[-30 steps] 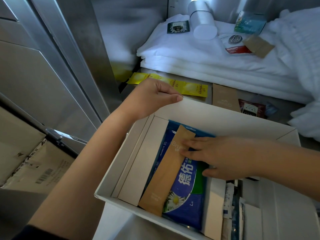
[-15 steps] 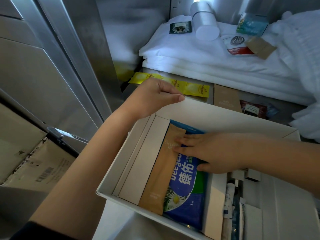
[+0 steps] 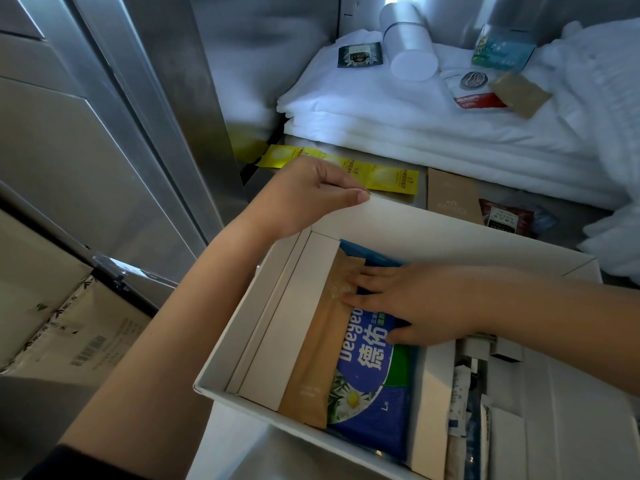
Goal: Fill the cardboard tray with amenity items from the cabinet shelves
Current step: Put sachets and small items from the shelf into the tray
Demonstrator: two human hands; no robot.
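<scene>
Now the brown sachet [image 3: 318,358] has been straightened under the flat right hand [image 3: 419,303], freeing space, while the cardboard tray [image 3: 450,233] rim is gripped by the left hand [image 3: 311,194].

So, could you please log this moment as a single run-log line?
left hand: grips far rim of white cardboard tray | right hand: flat, fingers pressing tan paper sachet, thumb on blue plastic pack | stage: arranging tray contents

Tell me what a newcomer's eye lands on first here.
The bright blue packet stands out in the white tray, with the right hand flat on it and the brown sachet. The left hand grips the tray's far left corner. Behind, a yellow strip lies before stacked white towels.
</scene>
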